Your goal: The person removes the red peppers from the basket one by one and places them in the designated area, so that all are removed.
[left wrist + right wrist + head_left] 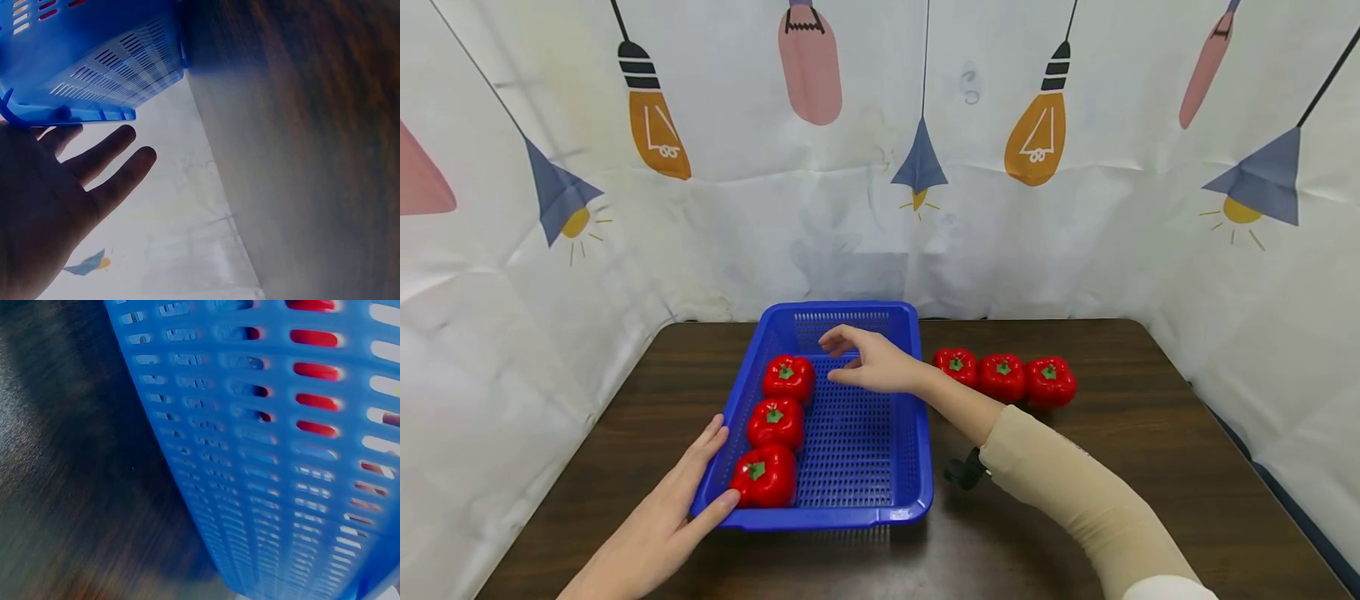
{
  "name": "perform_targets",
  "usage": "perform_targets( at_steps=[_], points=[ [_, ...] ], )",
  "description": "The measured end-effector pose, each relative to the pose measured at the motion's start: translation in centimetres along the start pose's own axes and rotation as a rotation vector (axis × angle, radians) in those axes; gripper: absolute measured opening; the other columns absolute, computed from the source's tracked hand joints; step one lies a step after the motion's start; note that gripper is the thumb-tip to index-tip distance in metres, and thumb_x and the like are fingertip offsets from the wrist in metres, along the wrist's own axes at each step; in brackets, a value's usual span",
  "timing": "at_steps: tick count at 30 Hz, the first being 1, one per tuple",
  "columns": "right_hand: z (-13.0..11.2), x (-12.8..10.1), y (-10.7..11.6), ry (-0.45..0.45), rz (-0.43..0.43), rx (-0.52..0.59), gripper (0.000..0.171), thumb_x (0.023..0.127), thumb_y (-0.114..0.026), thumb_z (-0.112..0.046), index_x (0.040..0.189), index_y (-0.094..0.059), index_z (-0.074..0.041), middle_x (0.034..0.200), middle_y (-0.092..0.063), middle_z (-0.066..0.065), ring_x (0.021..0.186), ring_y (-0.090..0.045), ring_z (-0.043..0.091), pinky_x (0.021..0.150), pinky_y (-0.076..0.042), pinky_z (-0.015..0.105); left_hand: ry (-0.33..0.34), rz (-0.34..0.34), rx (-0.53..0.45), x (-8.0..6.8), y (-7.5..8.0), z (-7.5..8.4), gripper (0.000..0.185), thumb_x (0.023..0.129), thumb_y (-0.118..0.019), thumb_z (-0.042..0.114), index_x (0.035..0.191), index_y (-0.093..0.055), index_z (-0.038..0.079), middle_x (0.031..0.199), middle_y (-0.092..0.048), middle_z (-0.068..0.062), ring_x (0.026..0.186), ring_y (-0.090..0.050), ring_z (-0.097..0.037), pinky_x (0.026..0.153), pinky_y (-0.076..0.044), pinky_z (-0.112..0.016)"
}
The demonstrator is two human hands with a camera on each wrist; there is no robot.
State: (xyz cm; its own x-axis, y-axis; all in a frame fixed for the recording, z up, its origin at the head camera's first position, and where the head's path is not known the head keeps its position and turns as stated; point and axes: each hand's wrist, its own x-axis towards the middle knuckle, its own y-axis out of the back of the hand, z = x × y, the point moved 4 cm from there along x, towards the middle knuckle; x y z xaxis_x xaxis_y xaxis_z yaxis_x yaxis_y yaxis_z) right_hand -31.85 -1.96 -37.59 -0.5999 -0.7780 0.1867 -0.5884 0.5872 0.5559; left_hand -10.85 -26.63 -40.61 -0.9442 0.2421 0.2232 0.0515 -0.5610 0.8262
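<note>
A blue plastic basket [850, 433] sits on the dark wooden table. Along its left side stand three red bell peppers in a column: a far one [790, 385], a middle one [777, 427] and a near one [769, 483]. My left hand [662, 508] rests at the basket's near left corner, thumb on the rim, fingers extended along the outside; the left wrist view shows the fingers [119, 181] straight. Over the inside of the basket hovers my right hand [872, 360], fingers loosely bent and holding nothing. Only the slotted basket wall [262, 437] fills the right wrist view.
Right of the basket, three more red bell peppers [1002, 377] stand in a row, the left one partly behind my right wrist. A dark strapped device [966, 471] hangs under that wrist. A white curtain [850, 217] printed with lamps closes off the table's back and sides.
</note>
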Motion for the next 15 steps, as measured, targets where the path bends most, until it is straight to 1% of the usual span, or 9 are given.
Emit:
perform_targets(
  at_steps=[4,7,8,10,12,13,14,15],
  points=[
    [0.3,0.5,-0.8,-0.024,-0.042,-0.001,0.052,0.097,-0.072,-0.014,0.144,-0.049,-0.009,0.146,-0.053,0.009,0.134,-0.053,0.030,0.100,-0.053,0.039,0.002,-0.001,0.002,0.0,0.0,0.0,0.081,0.100,-0.068,0.032,0.165,-0.022,0.019,0.170,-0.016,-0.006,0.147,-0.030,-0.043,0.102,-0.019,-0.004],
    [0.5,0.9,-1.4,-0.030,-0.071,-0.004,0.058,0.097,-0.072,-0.013,0.148,-0.044,-0.008,0.151,-0.048,0.011,0.137,-0.050,0.030,0.101,-0.052,0.042,0.011,-0.008,0.008,0.0,0.0,0.0,0.081,0.100,-0.068,0.033,0.165,-0.022,0.019,0.171,-0.016,-0.004,0.147,-0.031,-0.043,0.102,-0.022,-0.008],
    [0.6,1.0,-1.6,-0.031,-0.079,-0.005,0.060,0.097,-0.072,-0.013,0.149,-0.043,-0.007,0.152,-0.047,0.011,0.138,-0.049,0.030,0.101,-0.052,0.043,0.015,-0.012,0.011,0.1,0.0,0.0,0.081,0.100,-0.067,0.034,0.165,-0.022,0.019,0.171,-0.016,-0.004,0.147,-0.031,-0.043,0.104,-0.027,-0.014],
    [0.7,1.3,-2.0,-0.028,-0.094,-0.021,0.063,0.097,-0.072,-0.014,0.151,-0.041,-0.006,0.154,-0.045,0.013,0.139,-0.048,0.030,0.101,-0.052,0.043,0.022,-0.018,0.019,0.1,0.0,-0.1,0.081,0.100,-0.067,0.035,0.165,-0.021,0.020,0.171,-0.016,-0.004,0.147,-0.032,-0.043,0.106,-0.036,-0.028],
    [0.8,1.7,-2.3,-0.030,-0.107,-0.039,0.064,0.097,-0.072,-0.015,0.152,-0.040,-0.007,0.156,-0.044,0.014,0.140,-0.047,0.029,0.102,-0.052,0.042,0.031,-0.022,0.030,0.1,0.0,-0.1,0.082,0.100,-0.067,0.036,0.165,-0.021,0.020,0.170,-0.016,-0.004,0.147,-0.032,-0.042,0.104,-0.037,-0.038],
    [0.8,1.8,-2.5,-0.030,-0.114,-0.050,0.065,0.097,-0.072,-0.015,0.152,-0.039,-0.006,0.156,-0.043,0.015,0.140,-0.047,0.030,0.101,-0.052,0.040,0.033,-0.024,0.029,0.1,0.0,-0.1,0.082,0.100,-0.067,0.037,0.166,-0.021,0.020,0.170,-0.016,-0.004,0.147,-0.032,-0.042,0.105,-0.037,-0.038],
    [0.9,2.0,-2.7,-0.035,-0.121,-0.067,0.066,0.097,-0.072,-0.016,0.153,-0.039,-0.007,0.156,-0.043,0.015,0.140,-0.047,0.029,0.101,-0.052,0.037,0.031,-0.024,0.023,0.1,0.0,-0.1,0.081,0.100,-0.067,0.036,0.166,-0.020,0.020,0.170,-0.016,-0.005,0.147,-0.031,-0.042,0.107,-0.036,-0.035],
    [0.9,2.1,-2.9,-0.040,-0.128,-0.082,0.067,0.097,-0.073,-0.017,0.153,-0.038,-0.006,0.156,-0.043,0.015,0.140,-0.047,0.027,0.101,-0.052,0.035,0.031,-0.025,0.020,0.1,-0.1,-0.1,0.081,0.100,-0.066,0.036,0.166,-0.020,0.020,0.170,-0.016,-0.005,0.148,-0.031,-0.042,0.108,-0.033,-0.028]
  ],
)
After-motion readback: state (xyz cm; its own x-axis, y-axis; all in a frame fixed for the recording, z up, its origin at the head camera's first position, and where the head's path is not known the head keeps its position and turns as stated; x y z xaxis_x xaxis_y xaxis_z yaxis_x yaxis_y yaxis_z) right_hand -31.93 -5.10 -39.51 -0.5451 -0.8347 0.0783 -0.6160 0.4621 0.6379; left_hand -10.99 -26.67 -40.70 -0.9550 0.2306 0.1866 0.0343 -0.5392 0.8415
